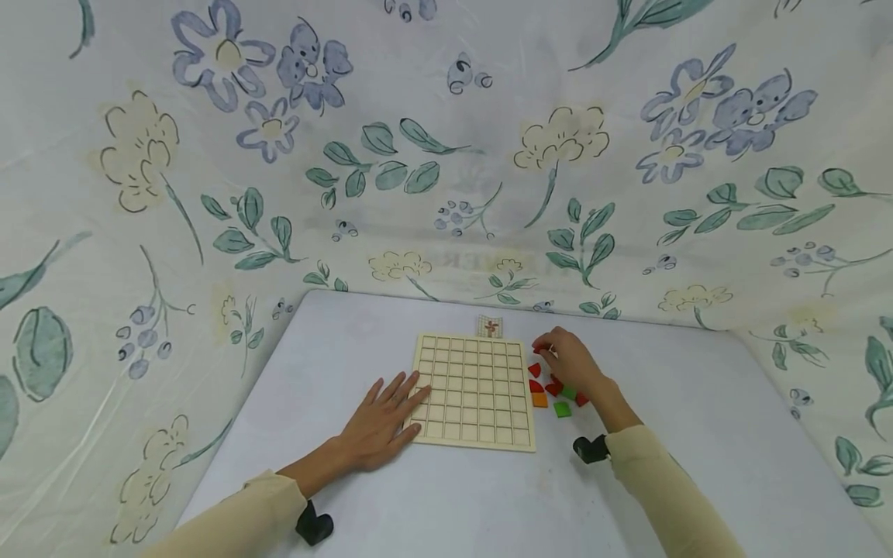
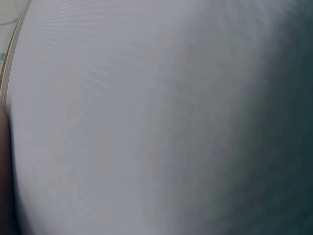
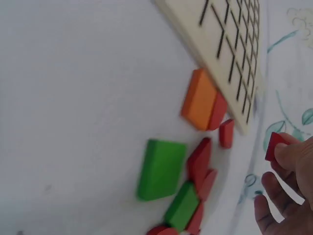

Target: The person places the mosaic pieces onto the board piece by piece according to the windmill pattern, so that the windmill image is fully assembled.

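Gridded cream board point(image 1: 477, 394): flat, left edge under fingers of left hand point(image 1: 377, 426). Red block point(image 3: 272, 144): one, pinched in right hand point(image 1: 575, 360). Loose, near board's right edge: orange tile point(image 1: 540, 400), two green tiles point(image 3: 164, 169), several red pieces point(image 3: 199, 159).

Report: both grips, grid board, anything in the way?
Right grip pinching red piece. Left grip spread, fingertips over left edge of grid board. Nothing else seen on it; loose pieces alongside.

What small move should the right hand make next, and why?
Perhaps carry the red piece left, over the gridded board: the right hand pinches it beside the board, whose visible squares look bare, and the left hand rests on its left edge.
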Tool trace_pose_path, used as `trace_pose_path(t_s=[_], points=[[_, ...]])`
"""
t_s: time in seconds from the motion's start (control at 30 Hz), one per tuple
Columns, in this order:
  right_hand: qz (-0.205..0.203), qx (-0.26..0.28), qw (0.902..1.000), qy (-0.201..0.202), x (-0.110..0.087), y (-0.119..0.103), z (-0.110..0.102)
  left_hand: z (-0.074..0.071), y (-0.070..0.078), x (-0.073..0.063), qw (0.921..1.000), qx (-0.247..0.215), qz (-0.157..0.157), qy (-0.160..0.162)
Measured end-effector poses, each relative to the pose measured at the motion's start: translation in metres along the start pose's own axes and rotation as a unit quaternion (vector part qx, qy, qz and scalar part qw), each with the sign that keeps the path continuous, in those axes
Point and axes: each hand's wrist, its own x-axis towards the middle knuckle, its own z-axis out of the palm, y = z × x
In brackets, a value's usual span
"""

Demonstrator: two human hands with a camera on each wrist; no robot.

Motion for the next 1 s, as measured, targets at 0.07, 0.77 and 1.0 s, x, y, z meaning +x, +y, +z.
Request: trace_pose_path(t_s=[0.07,0.77,1.0], points=[[-0.023,0.007,0.9997,0.003,0.006,-0.006,-0.001,0.000,0.000,0.000,1.0000,0.000,0.001,0.004],[-0.050,0.117,0.9903,-0.055,0.039,-0.075,0.037,0.000,0.001,0.000,0.9999,-0.010,-0.008,-0.003],[-0.024,0.083,0.9957,-0.033,0.046,-0.080,0.053,0.001,0.000,-0.001,0.9999,-0.006,-0.008,0.002]])
